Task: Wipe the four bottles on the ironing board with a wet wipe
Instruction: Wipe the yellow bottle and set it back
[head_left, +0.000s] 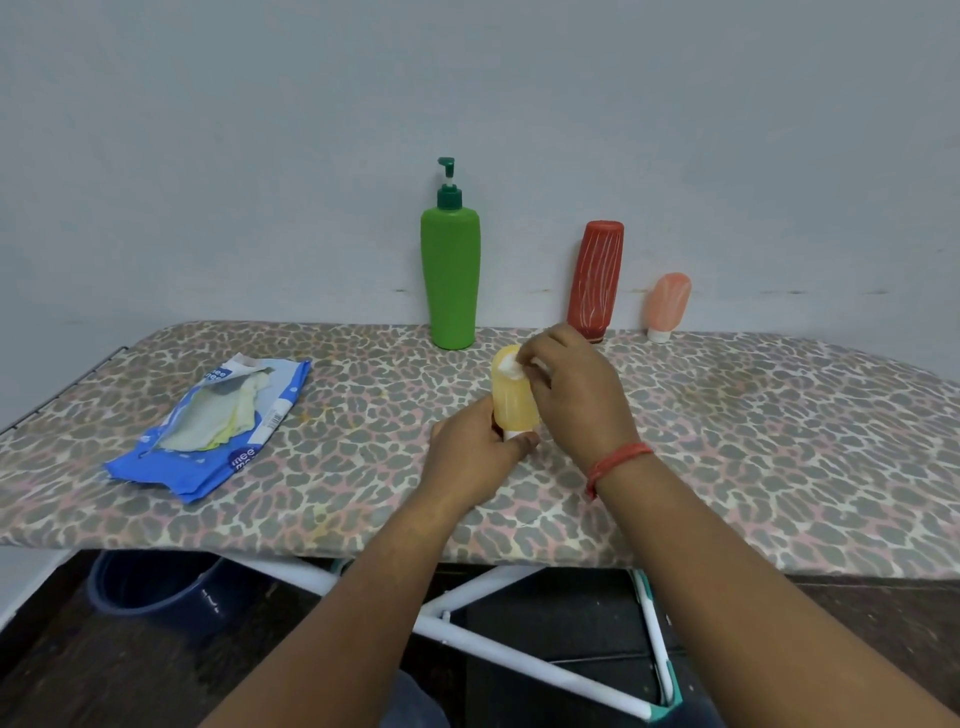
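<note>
My left hand (475, 452) grips the lower end of a small yellow bottle (511, 397), which stands cap-down on the leopard-print ironing board (727, 441). My right hand (576, 395) pinches a white wet wipe (511, 366) against the bottle's top. At the back, by the wall, stand a tall green pump bottle (451, 275), a dark red bottle (596, 280) and a small pink bottle (668, 304), the latter two cap-down.
An open blue pack of wet wipes (218, 421) lies on the board's left part. Under the board are its white metal legs (467, 597) and a dark blue bucket (156, 587) on the floor. A grey wall stands right behind the bottles.
</note>
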